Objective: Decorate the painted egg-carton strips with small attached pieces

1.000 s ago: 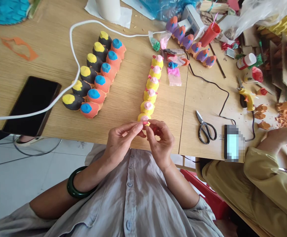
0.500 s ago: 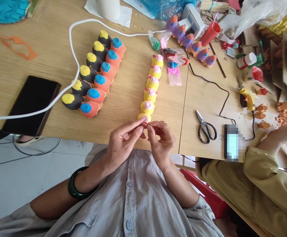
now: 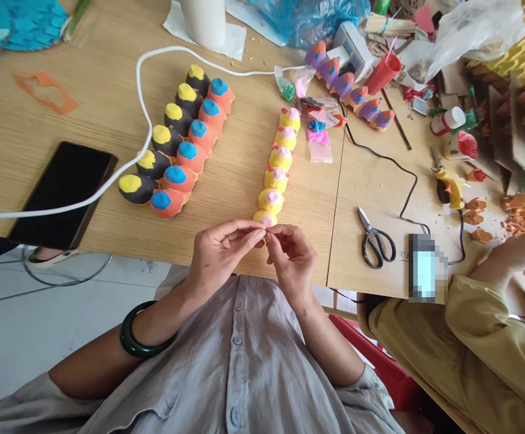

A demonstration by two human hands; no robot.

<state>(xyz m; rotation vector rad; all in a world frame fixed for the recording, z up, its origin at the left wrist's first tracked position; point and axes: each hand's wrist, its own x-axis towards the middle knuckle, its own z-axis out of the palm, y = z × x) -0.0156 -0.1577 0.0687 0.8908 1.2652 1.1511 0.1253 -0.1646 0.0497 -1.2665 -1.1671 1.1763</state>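
Yellow strip (image 3: 281, 160), pink-topped, on table (image 3: 310, 199);
left hand (image 3: 217, 256) and right hand (image 3: 295, 265) by near end, fingers pinched, contents cannot tell; scissors (image 3: 374, 240) farther right.

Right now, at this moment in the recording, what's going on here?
The person's left hand and right hand meet, fingers pinched, at the near end of a yellow row with pink tops. Anything between the fingers is too small or hidden to tell. Red bits show on the farther bumps, none on the nearest two.
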